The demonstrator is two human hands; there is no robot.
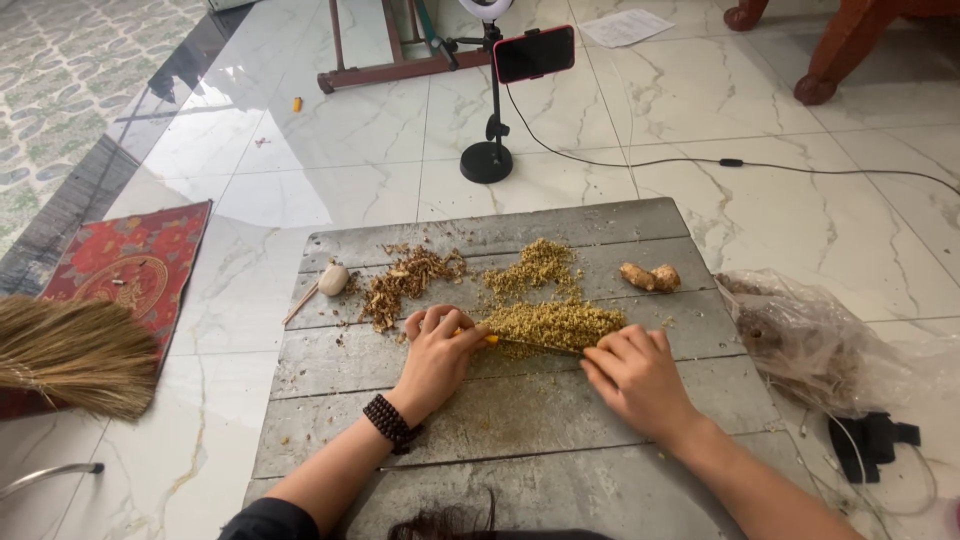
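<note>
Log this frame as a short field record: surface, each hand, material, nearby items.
surface: grey wooden board on marble floor
left hand: fingers closed on the yellow handle of a knife
right hand: pressing flat on the blade's far end
material: chopped yellow-green pile at the blade; brown shavings to the left
nearby: ginger root, plastic bag, broom, phone on stand

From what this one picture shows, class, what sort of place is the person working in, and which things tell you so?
Probably the floor of a home, not a workshop: glossy marble floor tiles, a red patterned mat and a straw broom. The hands chop on a grey wooden board on the floor.
</note>
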